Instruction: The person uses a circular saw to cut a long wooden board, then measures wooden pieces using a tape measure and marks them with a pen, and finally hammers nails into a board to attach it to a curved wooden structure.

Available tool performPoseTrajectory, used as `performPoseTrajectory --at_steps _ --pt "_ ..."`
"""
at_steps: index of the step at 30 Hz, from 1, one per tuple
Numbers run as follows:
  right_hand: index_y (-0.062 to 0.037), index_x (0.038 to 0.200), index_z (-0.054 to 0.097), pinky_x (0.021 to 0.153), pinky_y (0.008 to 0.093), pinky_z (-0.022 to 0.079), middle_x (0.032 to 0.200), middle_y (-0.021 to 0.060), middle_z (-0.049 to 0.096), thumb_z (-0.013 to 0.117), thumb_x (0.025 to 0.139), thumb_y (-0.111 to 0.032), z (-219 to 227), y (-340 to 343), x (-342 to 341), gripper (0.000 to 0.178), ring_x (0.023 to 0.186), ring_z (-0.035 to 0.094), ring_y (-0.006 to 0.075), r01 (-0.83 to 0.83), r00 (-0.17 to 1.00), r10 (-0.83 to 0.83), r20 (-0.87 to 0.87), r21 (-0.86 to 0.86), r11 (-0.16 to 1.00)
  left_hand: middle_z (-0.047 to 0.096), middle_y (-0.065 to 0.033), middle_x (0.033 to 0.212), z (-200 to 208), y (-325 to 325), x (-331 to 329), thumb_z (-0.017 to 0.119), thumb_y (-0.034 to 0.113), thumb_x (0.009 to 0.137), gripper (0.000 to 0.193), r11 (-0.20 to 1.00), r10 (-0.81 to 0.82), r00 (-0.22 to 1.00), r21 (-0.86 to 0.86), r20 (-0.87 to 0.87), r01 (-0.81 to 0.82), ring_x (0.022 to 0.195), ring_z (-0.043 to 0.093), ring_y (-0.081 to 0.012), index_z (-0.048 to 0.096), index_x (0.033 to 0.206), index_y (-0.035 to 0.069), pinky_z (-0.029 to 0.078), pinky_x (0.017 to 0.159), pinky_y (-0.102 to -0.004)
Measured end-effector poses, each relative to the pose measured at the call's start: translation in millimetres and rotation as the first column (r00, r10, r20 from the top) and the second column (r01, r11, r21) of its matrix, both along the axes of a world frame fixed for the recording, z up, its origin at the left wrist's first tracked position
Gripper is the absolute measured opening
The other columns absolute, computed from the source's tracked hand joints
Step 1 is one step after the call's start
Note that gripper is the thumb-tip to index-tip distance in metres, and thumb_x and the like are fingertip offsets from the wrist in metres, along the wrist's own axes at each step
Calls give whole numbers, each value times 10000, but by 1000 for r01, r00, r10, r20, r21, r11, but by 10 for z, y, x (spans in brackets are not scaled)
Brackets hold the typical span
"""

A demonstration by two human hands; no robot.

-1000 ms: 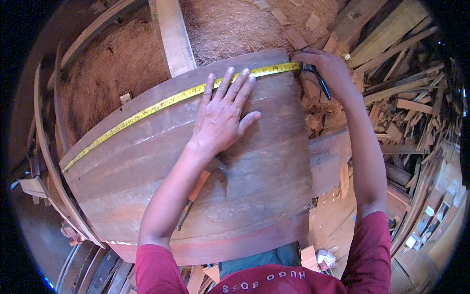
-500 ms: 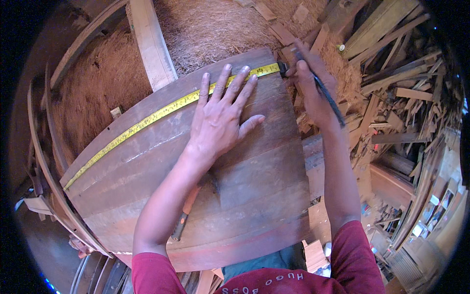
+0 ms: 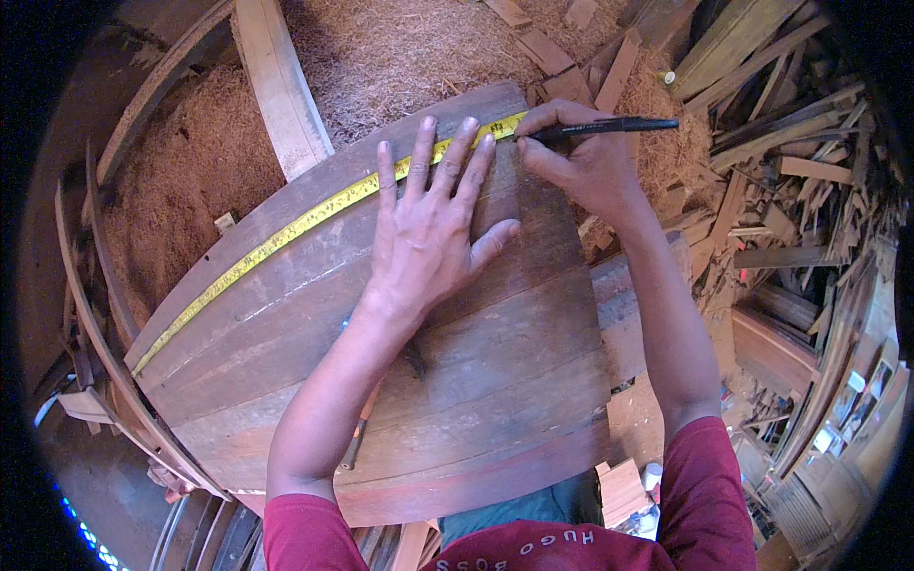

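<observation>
A yellow measuring tape (image 3: pixel 286 233) stretches across a dark wooden panel (image 3: pixel 476 400) built of joined planks, following its far curved edge. My left hand (image 3: pixel 428 209) lies flat on the panel, fingers apart, with the fingertips across the tape. At the tape's right end my right hand (image 3: pixel 590 162) pinches a black pen (image 3: pixel 619 126); its tip points left, close to the tape and the panel, and whether it touches is hidden by the fingers. Under my left forearm lies a tool with an orange and black handle (image 3: pixel 356 440), mostly covered.
A pale wooden beam (image 3: pixel 281 86) meets the panel's far edge. Brown shavings (image 3: pixel 390 48) cover the ground behind. Scrap wood (image 3: pixel 790 200) is heaped at the right. Curved wooden ribs (image 3: pixel 95 285) stand along the left.
My right hand has brought the pen from beyond the panel's right edge to the tape's end, turning it nearly level. My left hand stays spread on the tape.
</observation>
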State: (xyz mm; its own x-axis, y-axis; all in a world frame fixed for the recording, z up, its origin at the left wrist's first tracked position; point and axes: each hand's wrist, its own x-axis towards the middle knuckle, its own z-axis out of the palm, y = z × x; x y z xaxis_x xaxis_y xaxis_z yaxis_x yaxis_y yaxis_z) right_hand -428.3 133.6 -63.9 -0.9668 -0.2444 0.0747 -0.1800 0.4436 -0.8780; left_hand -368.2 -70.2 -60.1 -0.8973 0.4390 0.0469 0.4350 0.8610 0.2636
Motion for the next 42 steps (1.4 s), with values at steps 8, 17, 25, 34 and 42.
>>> performPoseTrajectory --at_steps 8,17,25,34,42 --pt "-16 845 684 684 332 517 783 104 679 716 771 -172 -34 -11 12 175 726 665 213 28 998 -25 -60 39 999 320 -102 1585 -1 -4 -4 553 582 903 785 1000 -12 1000 17 7 12 1481 215 -387 373 1515 125 117 1182 -619" --pt "-28 859 682 708 344 522 803 101 678 716 774 -195 -119 -15 21 190 752 667 236 46 987 -39 -154 44 998 370 -87 1554 -33 27 -12 526 583 916 713 1000 12 1000 24 -18 -11 1481 223 -368 427 1491 173 92 1175 -631" --pt "-36 864 683 715 357 524 802 110 669 707 771 -219 -111 -8 37 207 758 664 258 51 991 -42 -131 68 996 368 -78 1557 -23 40 -11 540 575 912 703 1000 19 1000 24 -14 -19 1481 225 -360 432 1489 187 93 1176 -633" --pt "-20 900 696 779 318 530 875 88 698 716 795 -117 -110 24 27 144 831 673 198 7 994 3 -109 91 996 343 -79 1572 -14 43 -21 536 587 916 720 1000 18 1000 -22 0 -18 1482 212 -376 404 1507 199 92 1185 -621" --pt "-4 898 699 789 303 542 897 91 708 738 776 -75 -85 22 25 147 854 686 179 -22 994 27 -103 55 998 310 -76 1589 -13 58 -25 553 567 915 712 999 25 999 -48 44 -23 1494 178 -373 403 1506 200 81 1188 -616"
